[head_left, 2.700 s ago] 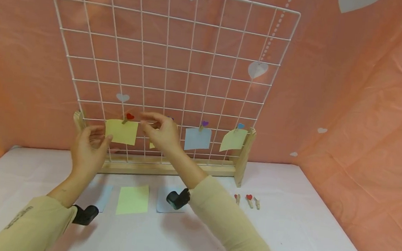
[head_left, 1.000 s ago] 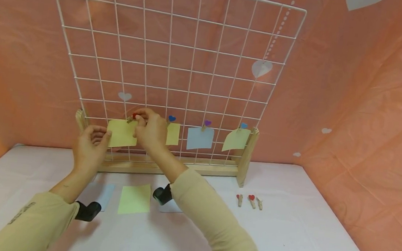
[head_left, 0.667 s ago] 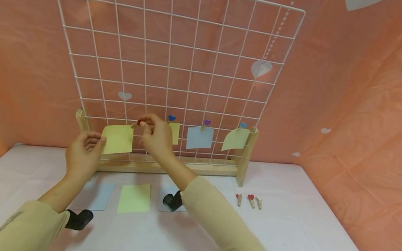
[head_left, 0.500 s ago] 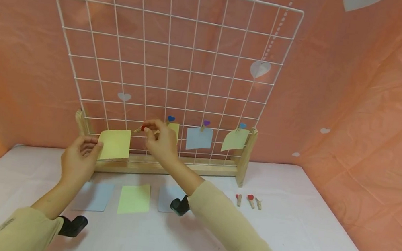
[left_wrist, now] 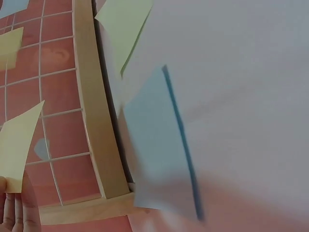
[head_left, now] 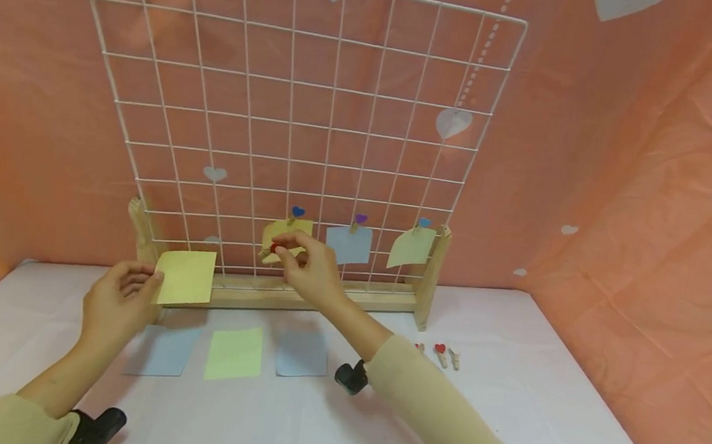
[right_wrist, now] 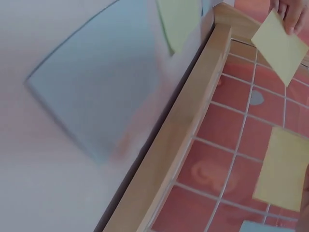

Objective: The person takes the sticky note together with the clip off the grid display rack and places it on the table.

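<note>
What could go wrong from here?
The left hand pinches the loose yellow note by one edge, so it might slip or bend. The right hand, holding a red-heart clip, is in front of the clipped yellow note and could knock it askew.

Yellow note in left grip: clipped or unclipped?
Unclipped: left grip pinches the yellow note, its top edge bare; right grip holds the red-heart clip.

My head view faces forward and down at the wire grid (head_left: 290,124) from farther back; my wrist views, tilted, partly blurred and seemingly nearer, share the held yellow note (head_left: 186,277), left wrist's lower left, right wrist's upper right.
</note>
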A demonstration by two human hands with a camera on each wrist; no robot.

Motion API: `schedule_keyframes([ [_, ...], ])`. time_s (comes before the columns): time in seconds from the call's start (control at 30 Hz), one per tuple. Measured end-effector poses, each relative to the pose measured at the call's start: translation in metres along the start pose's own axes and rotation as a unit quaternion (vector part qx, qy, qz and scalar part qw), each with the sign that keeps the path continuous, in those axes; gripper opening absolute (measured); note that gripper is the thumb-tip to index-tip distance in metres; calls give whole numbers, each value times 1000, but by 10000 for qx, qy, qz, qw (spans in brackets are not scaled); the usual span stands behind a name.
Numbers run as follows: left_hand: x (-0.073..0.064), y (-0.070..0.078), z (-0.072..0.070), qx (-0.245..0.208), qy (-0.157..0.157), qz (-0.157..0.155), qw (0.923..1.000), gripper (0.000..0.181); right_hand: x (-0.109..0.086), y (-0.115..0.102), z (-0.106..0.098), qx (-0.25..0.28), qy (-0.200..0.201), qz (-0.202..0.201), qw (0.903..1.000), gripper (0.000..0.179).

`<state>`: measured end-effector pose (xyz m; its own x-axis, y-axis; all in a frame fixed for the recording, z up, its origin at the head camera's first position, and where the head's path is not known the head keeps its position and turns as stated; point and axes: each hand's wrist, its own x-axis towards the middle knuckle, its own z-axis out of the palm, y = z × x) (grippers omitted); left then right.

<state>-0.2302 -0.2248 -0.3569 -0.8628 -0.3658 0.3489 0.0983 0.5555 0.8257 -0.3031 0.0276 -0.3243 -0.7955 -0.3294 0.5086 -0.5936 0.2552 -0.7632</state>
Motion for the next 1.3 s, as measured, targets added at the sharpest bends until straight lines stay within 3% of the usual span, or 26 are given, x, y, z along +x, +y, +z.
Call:
schedule_keyframes([
  [0.27, -9, -6, -3, -62, -137, 143, 9998, 28, -15, 7, -17, 25, -137, 100, 9999, 18],
  [0.7, -27, -21, -17, 121, -731, 135, 9972, 33, -40, 18, -39, -108, -272, 616, 9977, 18],
  [0.9, -30, -25, -23, 232, -935, 198, 9952, 33, -53, 25, -52, -125, -248, 1148, 9930, 18],
  [1.3, -39, -44, -34, 481, -1367, 72, 9894, 31, -79, 41, -84, -436, -726, 1475, 9854, 20],
])
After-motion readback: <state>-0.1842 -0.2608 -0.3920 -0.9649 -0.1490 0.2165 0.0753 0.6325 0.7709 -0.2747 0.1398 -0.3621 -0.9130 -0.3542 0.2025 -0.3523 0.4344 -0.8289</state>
